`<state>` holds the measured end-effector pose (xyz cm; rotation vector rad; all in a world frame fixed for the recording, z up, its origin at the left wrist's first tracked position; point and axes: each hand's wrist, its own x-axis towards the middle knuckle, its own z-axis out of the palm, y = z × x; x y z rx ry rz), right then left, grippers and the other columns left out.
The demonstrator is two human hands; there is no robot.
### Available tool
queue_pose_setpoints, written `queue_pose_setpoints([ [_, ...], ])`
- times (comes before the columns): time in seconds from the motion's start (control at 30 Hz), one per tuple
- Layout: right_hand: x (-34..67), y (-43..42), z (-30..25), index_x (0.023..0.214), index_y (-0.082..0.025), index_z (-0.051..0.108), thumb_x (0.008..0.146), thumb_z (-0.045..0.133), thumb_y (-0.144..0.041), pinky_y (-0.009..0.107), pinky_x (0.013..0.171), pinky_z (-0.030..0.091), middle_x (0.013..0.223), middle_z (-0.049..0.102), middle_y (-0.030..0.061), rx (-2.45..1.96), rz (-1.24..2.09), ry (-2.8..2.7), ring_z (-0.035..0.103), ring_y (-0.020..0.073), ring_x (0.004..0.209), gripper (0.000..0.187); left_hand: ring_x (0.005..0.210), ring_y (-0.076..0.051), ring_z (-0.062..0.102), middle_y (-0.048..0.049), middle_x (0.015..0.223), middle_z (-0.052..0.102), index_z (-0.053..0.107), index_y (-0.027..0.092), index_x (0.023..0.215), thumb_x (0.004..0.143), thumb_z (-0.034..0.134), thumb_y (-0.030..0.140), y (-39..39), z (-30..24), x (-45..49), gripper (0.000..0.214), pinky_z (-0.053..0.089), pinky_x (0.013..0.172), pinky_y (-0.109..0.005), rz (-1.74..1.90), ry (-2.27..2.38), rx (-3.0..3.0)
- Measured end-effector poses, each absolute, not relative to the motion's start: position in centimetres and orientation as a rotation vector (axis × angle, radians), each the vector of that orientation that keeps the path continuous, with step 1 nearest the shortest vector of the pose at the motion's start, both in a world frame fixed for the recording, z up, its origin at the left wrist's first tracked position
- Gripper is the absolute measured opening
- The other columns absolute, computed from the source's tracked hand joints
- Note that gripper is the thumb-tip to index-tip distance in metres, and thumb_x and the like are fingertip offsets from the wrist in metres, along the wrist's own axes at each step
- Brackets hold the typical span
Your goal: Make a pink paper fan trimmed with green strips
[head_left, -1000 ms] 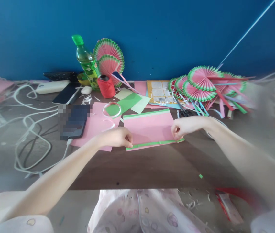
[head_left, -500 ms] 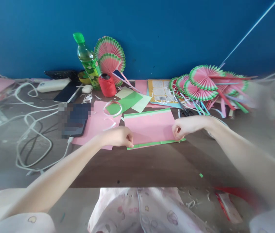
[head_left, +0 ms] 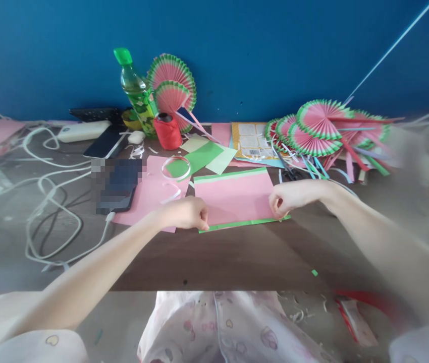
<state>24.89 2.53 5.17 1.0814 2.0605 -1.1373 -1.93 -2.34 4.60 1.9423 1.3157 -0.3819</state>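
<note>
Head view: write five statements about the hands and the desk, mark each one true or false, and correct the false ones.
1. The left hand is at the left near corner of the green-edged pink sheet. True.
2. The green-capped bottle stands to the left of the red cylinder. True.
3. The right hand is wrapped around that bottle. False: it is at the right end of the green-edged pink sheet.
4. A pile of pleated fans with green rims lies on the right side of the desk. True.
5. The wall behind the desk is white. False: it is blue.
</note>
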Motion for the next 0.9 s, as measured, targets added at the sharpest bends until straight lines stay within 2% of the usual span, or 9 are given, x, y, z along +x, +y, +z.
queue_pose_setpoints([
  [0.67,25.12,2.75,5.01,0.066,-0.012,0.066,0.061,0.056,-0.031,0.023,0.056,0.035,0.064,0.062,0.0032,1.053,-1.117,2.068,0.052,0.0129,0.061,0.022,0.053,-0.012,0.052,0.0007,0.063,0.06,0.057,0.018,0.063,0.065,0.059,0.031,-2.68,5.18,-1.39,0.013,0.033,0.044,-0.023,-0.449,1.379,1.952],
  [0.9,25.16,2.74,4.93,0.067,-0.012,0.067,0.061,0.057,-0.034,0.024,0.057,0.036,0.065,0.064,0.0039,1.062,-1.128,2.072,0.053,0.0135,0.061,0.024,0.055,-0.012,0.053,0.0004,0.068,0.062,0.054,0.019,0.062,0.066,0.059,0.034,-2.61,5.17,-1.4,0.016,0.034,0.046,-0.023,-0.455,1.374,1.968],
])
